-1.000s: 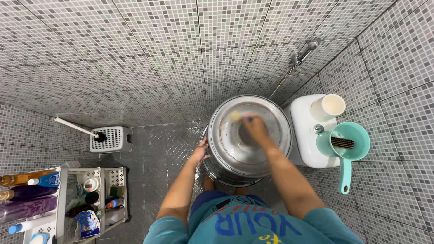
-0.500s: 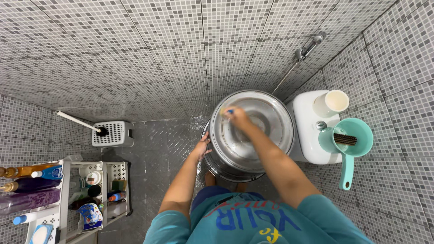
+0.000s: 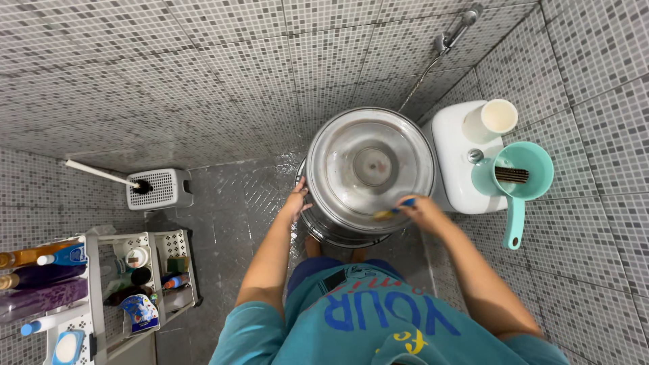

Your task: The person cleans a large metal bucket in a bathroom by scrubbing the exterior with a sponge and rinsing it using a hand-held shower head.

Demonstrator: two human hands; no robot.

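Steel pot (image 3: 368,169) between hands, toilet tank (image 3: 454,169) beside, teal ladle (image 3: 517,186)

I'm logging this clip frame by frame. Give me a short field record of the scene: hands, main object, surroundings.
Setting: grey mosaic-tiled bathroom
Main object: large steel pot, open side up
Left hand: on the pot's left rim
Right hand: grip on a blue-handled brush at the near rim
Right of pot: white toilet tank, teal ladle
Left: storage rack with bottles
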